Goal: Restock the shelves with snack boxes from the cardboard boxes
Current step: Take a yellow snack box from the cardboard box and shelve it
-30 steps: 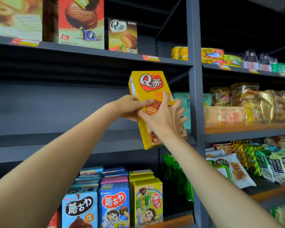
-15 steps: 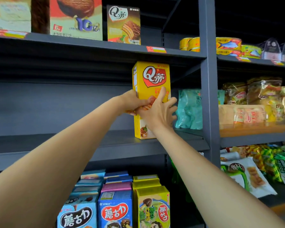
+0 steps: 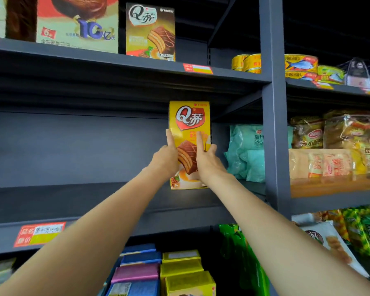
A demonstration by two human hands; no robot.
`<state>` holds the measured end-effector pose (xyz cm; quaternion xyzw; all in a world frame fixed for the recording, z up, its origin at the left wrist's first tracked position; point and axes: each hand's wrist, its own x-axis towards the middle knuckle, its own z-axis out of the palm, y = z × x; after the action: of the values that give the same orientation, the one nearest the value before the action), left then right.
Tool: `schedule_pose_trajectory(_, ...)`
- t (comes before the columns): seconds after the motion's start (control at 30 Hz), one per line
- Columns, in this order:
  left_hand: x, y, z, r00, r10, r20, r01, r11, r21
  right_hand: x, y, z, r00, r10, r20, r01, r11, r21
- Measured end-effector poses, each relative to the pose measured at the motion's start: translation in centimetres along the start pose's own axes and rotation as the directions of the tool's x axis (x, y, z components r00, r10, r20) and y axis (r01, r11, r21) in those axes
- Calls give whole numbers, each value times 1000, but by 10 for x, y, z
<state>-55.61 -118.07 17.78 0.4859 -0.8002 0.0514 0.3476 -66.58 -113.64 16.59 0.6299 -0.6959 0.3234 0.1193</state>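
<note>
Head view: both hands (image 3: 166, 160) (image 3: 207, 162) hold yellow box (image 3: 189, 122) upright on shelf (image 3: 94, 197).

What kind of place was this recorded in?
Most likely a small grocery or convenience store. Dark metal shelving carries price tags on its edges, with canned fish and bagged snacks on display, and both hands are standing a yellow box on a shelf.
</note>
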Motion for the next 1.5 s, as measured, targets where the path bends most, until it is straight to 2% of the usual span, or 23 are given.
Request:
schedule_pose_trajectory(0.07, 3, -1, 13, 997, 67, -24, -64, 991, 115, 9, 3, 2, 1000, 2, -12, -3, 1000, -25)
schedule_pose_trajectory(0.17, 12, -5, 26, 987, 139, 79, -159, 911, 380, 20, 7, 5, 1000, -5, -8, 4, 996, -90)
schedule_pose_trajectory(0.27, 13, 3, 24, 985, 116, 128, -161, 882, 442, 28, 11, 8, 1000, -22, 7, 23, 993, -118)
schedule_pose_trajectory(0.43, 10, 12, 13, 971, 131, 202, -198, 912, 360, 35, 17, 11, 999, -21, -31, 21, 1000, 5)
schedule_pose_trajectory(0.53, 8, 9, 11, 974, 82, 213, -131, 964, 229, 34, 21, 12, 1000, -8, -24, 9, 999, 34)
schedule_pose_trajectory(0.6, 8, 7, 10, 976, 66, 205, -88, 992, 96, 35, 23, 12, 1000, 18, 11, -19, 994, 107)
schedule_pose_trajectory(0.67, 10, 7, 12, 975, 43, 216, -54, 998, 46, 36, 24, 9, 996, 65, 59, -76, 975, 209)
schedule_pose_trajectory(0.77, 14, 9, 17, 961, 5, 277, -42, 991, 127, 38, 24, 7, 993, 81, 91, -106, 941, 321)
schedule_pose_trajectory(0.87, 21, 12, 14, 950, 20, 312, -91, 972, 216, 45, 27, 7, 988, 105, 111, -138, 924, 357)
schedule_pose_trajectory(1.03, 33, 7, 18, 936, 17, 351, -126, 948, 291, 64, 29, 17, 949, 115, 295, -190, 952, 240)
schedule_pose_trajectory(1.2, 42, 4, 31, 926, -9, 377, -113, 947, 300, 74, 27, 30, 917, 144, 371, -233, 950, 208)
schedule_pose_trajectory(1.5, 36, 11, 29, 919, -68, 387, -43, 962, 271, 83, 26, 40, 926, 114, 361, -191, 964, 187)
